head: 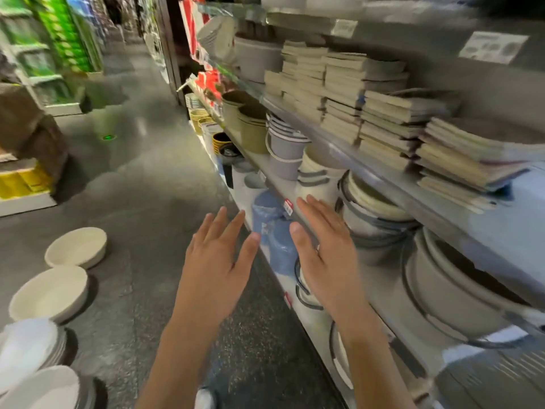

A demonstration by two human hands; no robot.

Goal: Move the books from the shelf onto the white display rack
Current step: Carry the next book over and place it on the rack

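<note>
Several stacks of books (383,113) lie flat on the grey upper shelf (368,169) at the right, their pale page edges facing the aisle. My left hand (218,261) and my right hand (324,249) are both stretched forward below that shelf, fingers straight and spread, holding nothing. They hover in front of the lower shelf, well under the books. No white display rack shows in this view. The picture is blurred by motion.
The lower shelf (298,208) carries grey and cream basins (454,287), buckets (253,128) and blue wrapped tubs (271,225). Cream bowls (76,246) stand on the aisle floor at the left. Green-packed goods (59,39) fill the opposite shelving. The grey floor (147,172) runs ahead.
</note>
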